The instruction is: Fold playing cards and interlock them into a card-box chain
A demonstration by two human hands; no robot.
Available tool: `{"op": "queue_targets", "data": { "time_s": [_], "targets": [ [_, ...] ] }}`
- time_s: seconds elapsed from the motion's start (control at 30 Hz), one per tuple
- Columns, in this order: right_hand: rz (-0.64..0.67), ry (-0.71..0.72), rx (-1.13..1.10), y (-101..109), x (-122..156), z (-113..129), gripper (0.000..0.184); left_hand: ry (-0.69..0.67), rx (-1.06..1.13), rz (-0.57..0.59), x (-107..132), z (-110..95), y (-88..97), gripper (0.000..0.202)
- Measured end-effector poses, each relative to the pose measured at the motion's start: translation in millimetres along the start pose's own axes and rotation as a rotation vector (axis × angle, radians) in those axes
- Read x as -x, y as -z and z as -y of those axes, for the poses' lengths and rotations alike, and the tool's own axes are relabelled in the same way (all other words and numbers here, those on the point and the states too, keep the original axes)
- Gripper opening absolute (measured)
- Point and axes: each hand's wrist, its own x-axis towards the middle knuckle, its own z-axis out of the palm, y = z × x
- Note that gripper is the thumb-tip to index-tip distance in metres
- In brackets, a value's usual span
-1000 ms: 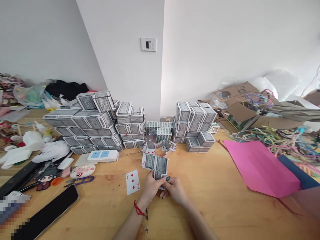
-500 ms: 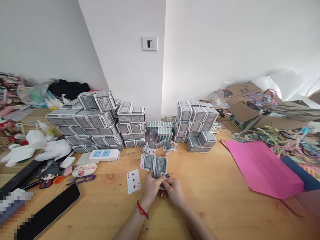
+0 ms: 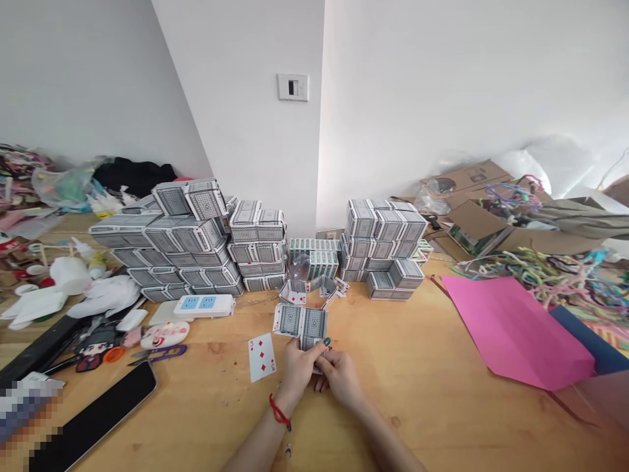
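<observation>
My left hand point(image 3: 296, 368) and my right hand point(image 3: 340, 375) meet at the middle of the wooden table point(image 3: 432, 400). Both are closed around a folded piece of grey-backed playing cards point(image 3: 303, 324), which stands up just beyond my fingers. A three of diamonds card point(image 3: 261, 357) lies face up to the left of my left hand. A little farther back sits an open, ring-like piece of folded cards point(image 3: 310, 290).
Stacks of card blocks stand at the back: a big one point(image 3: 181, 239) on the left, another point(image 3: 386, 246) on the right. A white power strip point(image 3: 204, 305), scissors point(image 3: 157, 354) and a black phone point(image 3: 93, 419) lie left. Pink paper point(image 3: 511, 328) lies right.
The folded card piece has risen slightly and tilted in my hands. Both hands stay in about the same place.
</observation>
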Motion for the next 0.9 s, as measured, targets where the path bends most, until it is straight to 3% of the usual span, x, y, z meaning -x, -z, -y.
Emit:
{"op": "queue_targets", "data": {
  "time_s": [0.47,0.73,0.9],
  "targets": [
    [-0.008,0.013,0.086,-3.6,-1.6,-3.8,0.035,-0.02,-0.022,-0.03,-2.1,-3.3,3.6,0.018],
    [-0.134,0.031,0.052,-3.9,0.7,3.4,0.034,-0.008,0.036,0.12,-3.5,-3.6,7.2,0.031],
    [-0.081,0.051,-0.031,-1.3,3.5,6.9,0.04,0.005,0.079,0.152,-4.5,-6.5,9.1,0.031]
  ]
}}
